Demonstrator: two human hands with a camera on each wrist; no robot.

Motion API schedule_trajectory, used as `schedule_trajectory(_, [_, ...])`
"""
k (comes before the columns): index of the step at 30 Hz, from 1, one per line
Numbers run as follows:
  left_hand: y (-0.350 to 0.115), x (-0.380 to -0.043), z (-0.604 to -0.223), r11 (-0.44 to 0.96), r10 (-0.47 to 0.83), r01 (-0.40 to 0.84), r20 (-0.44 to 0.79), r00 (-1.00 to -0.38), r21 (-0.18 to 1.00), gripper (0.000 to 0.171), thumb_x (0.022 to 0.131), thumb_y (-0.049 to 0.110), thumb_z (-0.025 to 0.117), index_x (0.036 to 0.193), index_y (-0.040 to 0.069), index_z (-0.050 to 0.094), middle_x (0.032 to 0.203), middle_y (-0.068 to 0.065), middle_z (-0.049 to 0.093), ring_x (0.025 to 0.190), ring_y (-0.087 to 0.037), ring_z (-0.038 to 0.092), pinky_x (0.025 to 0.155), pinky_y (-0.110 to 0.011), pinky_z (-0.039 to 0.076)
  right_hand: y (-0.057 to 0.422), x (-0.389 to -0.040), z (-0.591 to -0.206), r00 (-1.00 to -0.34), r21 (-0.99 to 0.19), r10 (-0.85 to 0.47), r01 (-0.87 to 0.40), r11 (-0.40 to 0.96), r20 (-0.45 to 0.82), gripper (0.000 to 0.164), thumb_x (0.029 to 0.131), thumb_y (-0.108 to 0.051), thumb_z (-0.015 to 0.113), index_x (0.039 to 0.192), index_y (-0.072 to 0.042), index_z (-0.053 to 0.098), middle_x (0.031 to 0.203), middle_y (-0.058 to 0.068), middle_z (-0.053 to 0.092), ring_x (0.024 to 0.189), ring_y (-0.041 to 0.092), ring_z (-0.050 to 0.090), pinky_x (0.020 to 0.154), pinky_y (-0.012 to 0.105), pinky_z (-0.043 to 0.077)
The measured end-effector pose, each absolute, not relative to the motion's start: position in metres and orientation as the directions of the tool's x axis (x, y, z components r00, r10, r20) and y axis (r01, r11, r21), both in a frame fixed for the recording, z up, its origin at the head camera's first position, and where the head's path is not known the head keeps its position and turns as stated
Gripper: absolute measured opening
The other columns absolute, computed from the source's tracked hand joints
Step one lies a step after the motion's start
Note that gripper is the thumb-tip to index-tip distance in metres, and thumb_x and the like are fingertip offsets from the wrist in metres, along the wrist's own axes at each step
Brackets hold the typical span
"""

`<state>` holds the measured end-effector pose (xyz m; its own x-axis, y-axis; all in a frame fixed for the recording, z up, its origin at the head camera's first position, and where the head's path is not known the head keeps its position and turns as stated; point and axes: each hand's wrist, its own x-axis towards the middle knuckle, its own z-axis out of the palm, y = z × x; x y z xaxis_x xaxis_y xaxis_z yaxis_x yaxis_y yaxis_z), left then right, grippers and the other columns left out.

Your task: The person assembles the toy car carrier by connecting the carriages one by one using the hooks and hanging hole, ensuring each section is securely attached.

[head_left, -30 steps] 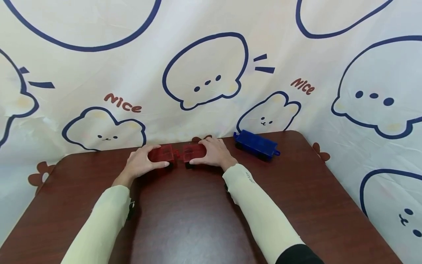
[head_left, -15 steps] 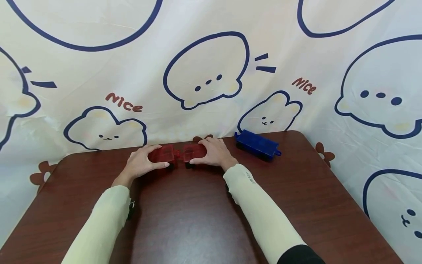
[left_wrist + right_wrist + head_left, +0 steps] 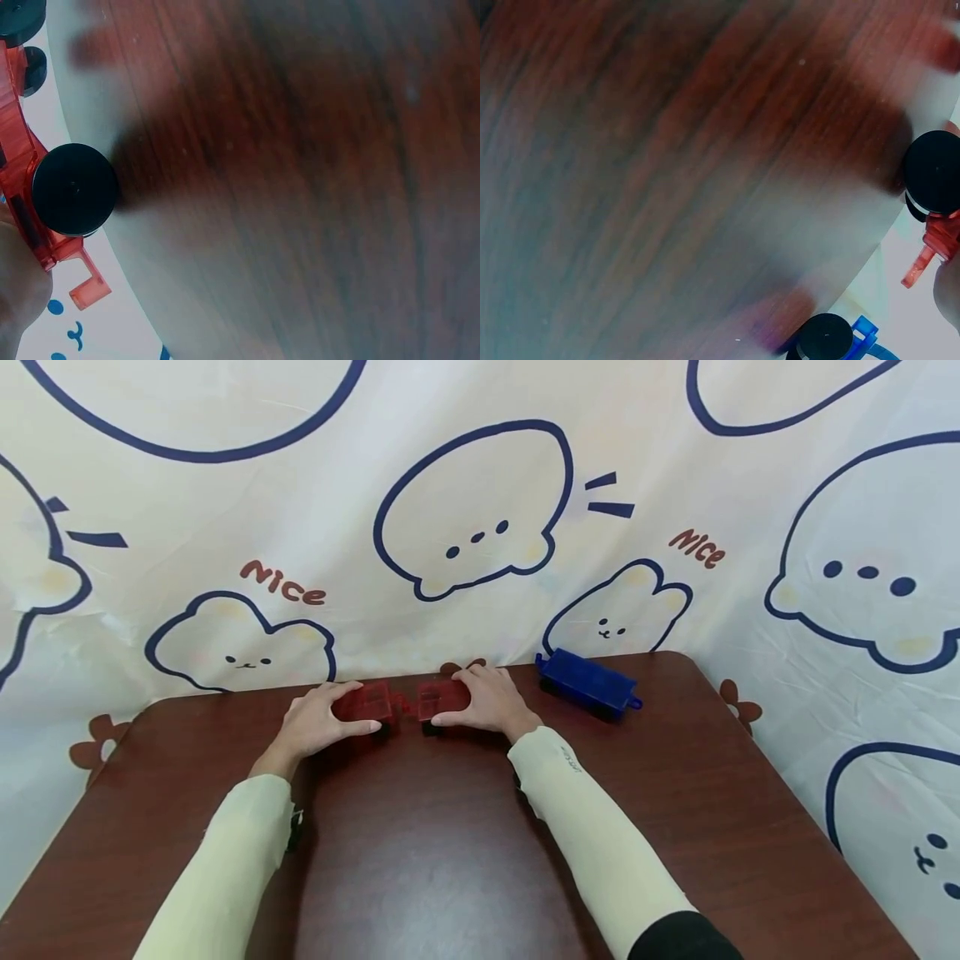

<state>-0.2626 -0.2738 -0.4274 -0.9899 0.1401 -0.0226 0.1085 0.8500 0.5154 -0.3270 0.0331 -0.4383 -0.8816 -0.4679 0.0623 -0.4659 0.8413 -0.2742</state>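
Two see-through red toy wagons stand end to end at the table's far edge. My left hand (image 3: 315,722) grips the left red wagon (image 3: 372,703), thumb on the near side and fingers over the far side. Around the right red wagon (image 3: 441,697) curls my right hand (image 3: 491,700) in the same manner. Small red couplings (image 3: 406,707) lie between them; whether these are hooked together I cannot tell. The left wrist view catches a black wheel (image 3: 75,190) and a red coupling arm. In the right wrist view another black wheel (image 3: 934,172) shows beside a red coupling.
A blue toy wagon (image 3: 588,683) with a coupling at each end sits right of my right hand, near the far edge. The brown wooden table (image 3: 420,852) has rounded far corners. A white cloth (image 3: 450,635) printed with cartoon faces hangs behind and at the sides.
The left hand and its red wagon have slid very slightly left. The right hand keeps its grip in about the same place. The head view has tilted slightly down.
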Motion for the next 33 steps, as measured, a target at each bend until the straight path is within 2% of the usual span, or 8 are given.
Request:
schedule_trajectory(3, [-0.2729,-0.2633,-0.4276,0.853,0.142,0.109,-0.027,-0.989,0.511,0.098,0.079,0.070,0.071,0.154,0.015,0.043,0.150,-0.027,0.041,0.129,-0.048,0.036,0.099,-0.070,0.037,0.0338,-0.3270,-0.4381,-0.883,-0.274,-0.466,-0.462,0.843,0.055,0.101,0.072,-0.090,0.055,0.144,-0.020,0.055,0.136,0.002,0.059,0.121,0.020,0.051,0.108,0.045,0.036])
schedule_trajectory(12, [-0.2730,-0.2637,-0.4252,0.851,0.134,0.093,-0.043,-0.990,0.517,0.098,0.078,0.071,0.072,0.155,0.016,0.042,0.153,-0.028,0.036,0.131,-0.051,0.033,0.097,-0.071,0.040,0.0309,-0.3297,-0.4360,-0.881,-0.264,-0.469,-0.465,0.845,0.052,0.102,0.073,-0.090,0.055,0.147,-0.020,0.054,0.141,0.003,0.056,0.126,0.022,0.048,0.110,0.046,0.034])
schedule_trajectory(21, [-0.2702,-0.2660,-0.4257,0.877,0.186,0.165,-0.003,-0.982,0.451,0.094,0.077,0.069,0.073,0.150,0.014,0.050,0.143,-0.022,0.050,0.122,-0.043,0.044,0.096,-0.067,0.039,0.0275,-0.3318,-0.4357,-0.878,-0.264,-0.476,-0.471,0.842,0.047,0.104,0.072,-0.091,0.053,0.148,-0.020,0.052,0.152,0.002,0.048,0.132,0.026,0.044,0.112,0.048,0.032])
schedule_trajectory(33, [-0.2718,-0.2643,-0.4266,0.877,0.179,0.154,-0.010,-0.984,0.455,0.096,0.076,0.072,0.073,0.150,0.015,0.049,0.142,-0.023,0.051,0.120,-0.043,0.044,0.093,-0.065,0.043,0.0269,-0.3308,-0.4370,-0.879,-0.280,-0.475,-0.467,0.839,0.043,0.104,0.072,-0.091,0.054,0.148,-0.020,0.052,0.153,0.003,0.047,0.134,0.027,0.043,0.112,0.049,0.031])
